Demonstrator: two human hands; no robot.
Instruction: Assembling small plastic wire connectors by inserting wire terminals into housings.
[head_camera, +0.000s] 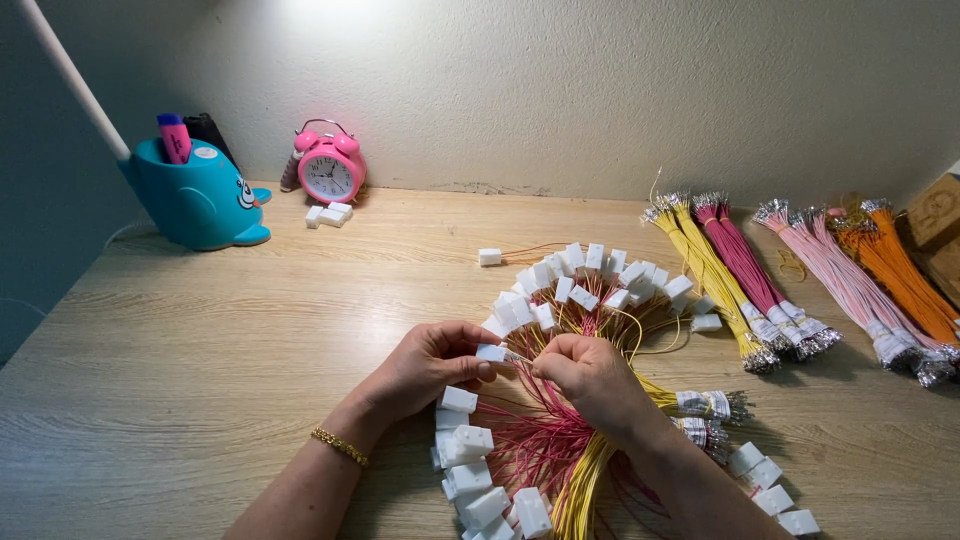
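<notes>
My left hand (428, 362) pinches a small white plastic connector (491, 352) between thumb and fingers. My right hand (592, 378) sits just to its right, fingertips closed on a thin wire end that meets the connector. Both hands hover over a fan-shaped pile of red and yellow wires (548, 440), each ending in a white connector (560, 285). A gold bracelet (339, 446) is on my left wrist.
Bundles of yellow (712, 275), magenta (748, 265), pink (845, 280) and orange wires (900, 270) lie at the right. A pink alarm clock (330, 168), a teal whale-shaped pen holder (197, 195) and loose white connectors (328, 214) stand at the back left of the wooden desk (200, 340).
</notes>
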